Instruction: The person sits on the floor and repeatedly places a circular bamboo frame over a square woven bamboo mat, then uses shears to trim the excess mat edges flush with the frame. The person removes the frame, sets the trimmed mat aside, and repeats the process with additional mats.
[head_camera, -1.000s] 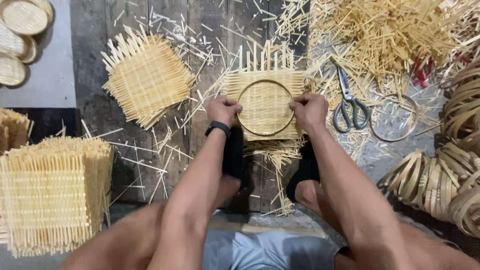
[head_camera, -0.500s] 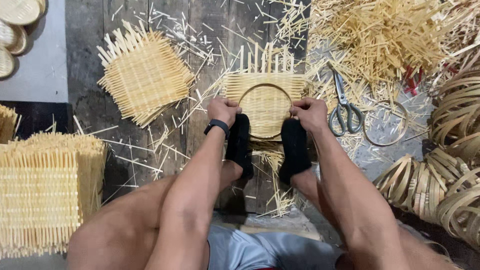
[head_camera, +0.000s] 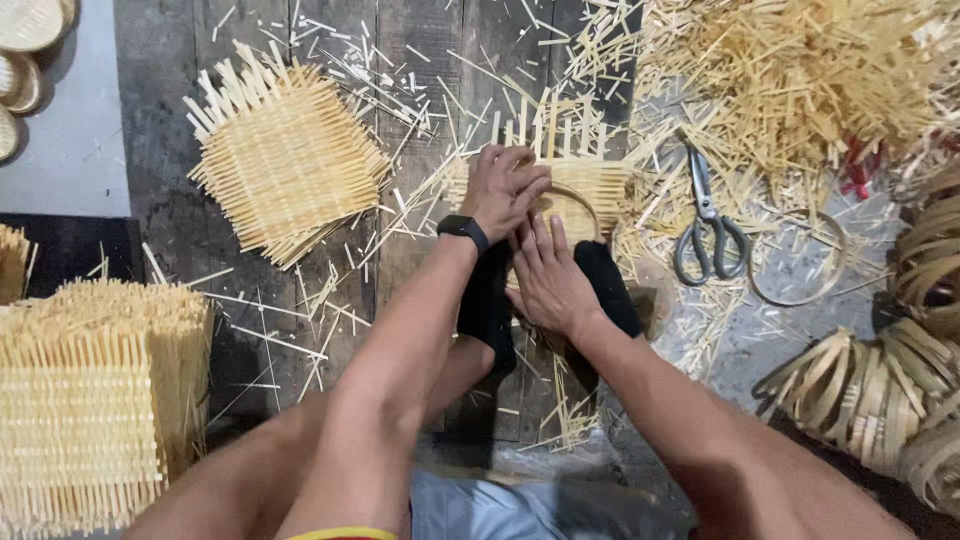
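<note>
A square woven bamboo mat with loose strip ends lies on the dark wooden floor, and a thin bamboo hoop rests on it. My left hand, with a black watch on its wrist, curls over the hoop's left side and the mat. My right hand lies flat just below it, fingers stretched onto the mat's middle. Both hands hide most of the hoop. My two feet in black socks press against the mat's near edge.
Scissors and a loose hoop lie to the right. A second woven mat lies at the left and a stack of mats at lower left. Bamboo strips are heaped top right, coiled hoops at right.
My hands have come together from the hoop's two sides onto the mat's middle. My feet in black socks have moved up to the mat's near edge.
</note>
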